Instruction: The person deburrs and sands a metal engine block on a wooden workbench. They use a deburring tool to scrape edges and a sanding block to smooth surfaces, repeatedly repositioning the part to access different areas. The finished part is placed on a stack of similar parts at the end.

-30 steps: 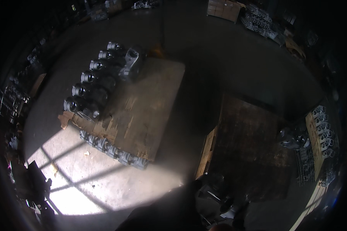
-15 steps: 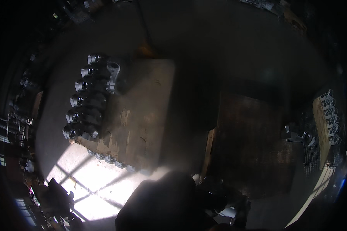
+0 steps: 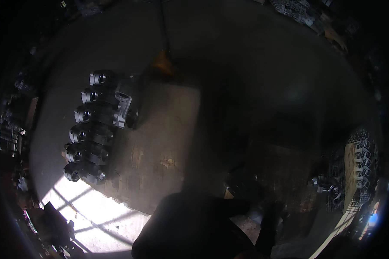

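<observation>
In deep shadow at the lower middle, a dark clothed shape (image 3: 190, 224) of my own body or arm fills the view. A dark sleeve (image 3: 268, 228) rises to its right. Just above and between them is a dark, metallic-looking object (image 3: 244, 187), its kind too dim to make out. My hands are lost in the dark near it, so their fingers and any grip on it do not show. On the left, several grey metal parts with round bores (image 3: 85, 114) lie in a row along a brown board-topped stack. One more such part (image 3: 123, 110) lies beside the row.
The stack's brown top (image 3: 160, 129) extends right of the parts. Behind it stands an orange pallet jack (image 3: 163, 62) with a dark handle. A dim brown surface (image 3: 285, 172) lies to the right, bearing a metal part (image 3: 326, 186). Beyond stand more ringed parts (image 3: 362, 162) on pale wood.
The view has shifted, so the row of parts sits lower and farther left. The dark object by my sleeve shows higher up. The parts in the row keep their arrangement.
</observation>
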Demonstrator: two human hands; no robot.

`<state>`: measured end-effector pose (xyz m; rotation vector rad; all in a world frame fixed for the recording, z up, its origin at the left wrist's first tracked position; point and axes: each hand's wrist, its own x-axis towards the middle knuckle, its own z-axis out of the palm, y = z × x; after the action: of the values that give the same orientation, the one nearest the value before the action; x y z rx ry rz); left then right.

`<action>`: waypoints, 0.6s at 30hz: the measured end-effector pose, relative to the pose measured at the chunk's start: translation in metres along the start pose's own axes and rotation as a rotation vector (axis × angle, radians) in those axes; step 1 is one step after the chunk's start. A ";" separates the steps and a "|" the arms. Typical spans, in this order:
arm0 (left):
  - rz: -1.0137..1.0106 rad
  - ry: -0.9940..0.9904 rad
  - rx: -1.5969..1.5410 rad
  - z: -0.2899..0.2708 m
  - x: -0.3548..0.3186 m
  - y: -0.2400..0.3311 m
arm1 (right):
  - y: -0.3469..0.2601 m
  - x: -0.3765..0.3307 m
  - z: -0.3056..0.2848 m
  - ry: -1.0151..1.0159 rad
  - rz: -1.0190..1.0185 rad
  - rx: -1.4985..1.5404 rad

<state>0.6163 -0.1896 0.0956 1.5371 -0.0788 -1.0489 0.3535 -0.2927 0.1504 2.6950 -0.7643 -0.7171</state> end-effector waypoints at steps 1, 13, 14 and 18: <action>-0.004 0.035 -0.001 -0.026 0.022 0.012 | -0.023 0.038 -0.020 0.103 -0.253 -0.722; 0.046 0.784 0.700 -0.435 0.196 0.164 | -0.429 0.471 -0.220 0.286 -0.627 0.979; 0.033 0.784 0.906 -0.477 0.203 0.177 | -0.463 0.492 -0.236 0.240 -0.637 1.001; 0.130 1.046 0.512 -0.595 0.219 0.187 | -0.568 0.545 -0.284 0.063 -0.633 1.028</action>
<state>1.2176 0.0811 0.0552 2.3390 0.2968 -0.0122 1.1459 -0.0897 -0.0253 3.9611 -0.2434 -0.3741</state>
